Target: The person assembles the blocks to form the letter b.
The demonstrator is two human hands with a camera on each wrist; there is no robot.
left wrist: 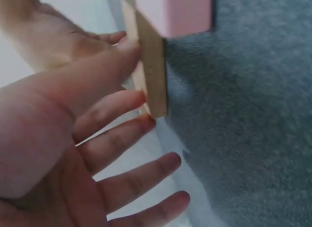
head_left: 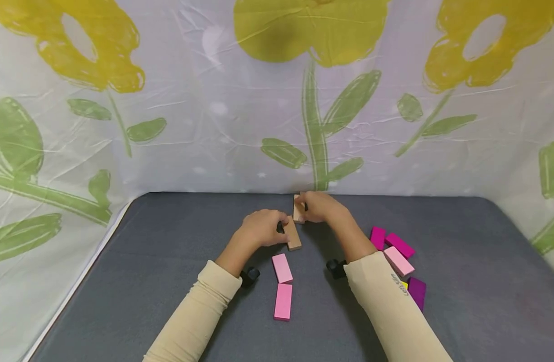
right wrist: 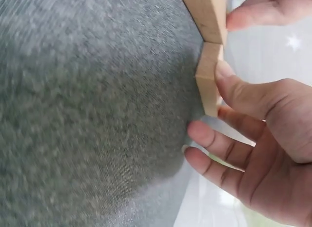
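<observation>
1. Left hand (head_left: 260, 229): thumb and forefinger pinching the near wooden block (head_left: 292, 235); remaining fingers extending loosely in the left wrist view.
2. Right hand (head_left: 322, 207): thumb and forefinger pinching the far wooden block (head_left: 298, 210); other fingers bending slightly, off the block.
3. Wooden blocks: sitting toward the table's back edge, meeting end to end at a slight angle, per the right wrist view.
4. Upper pink block (head_left: 283, 268): lying just short of the near wooden block, small gap showing. Lower pink block (head_left: 283, 300): lying closer to the person, the two pink ends meeting at an angle.
5. Right side, by the right forearm: two magenta blocks (head_left: 400, 246), a light pink block (head_left: 398, 260) and a purple block (head_left: 417, 292) lying loosely grouped. Yellow piece (head_left: 404, 285) mostly hiding behind the right sleeve (head_left: 390, 301).
6. Dark grey table (head_left: 136, 276) supporting everything; flower-print cloth (head_left: 190, 125) hanging behind it.
</observation>
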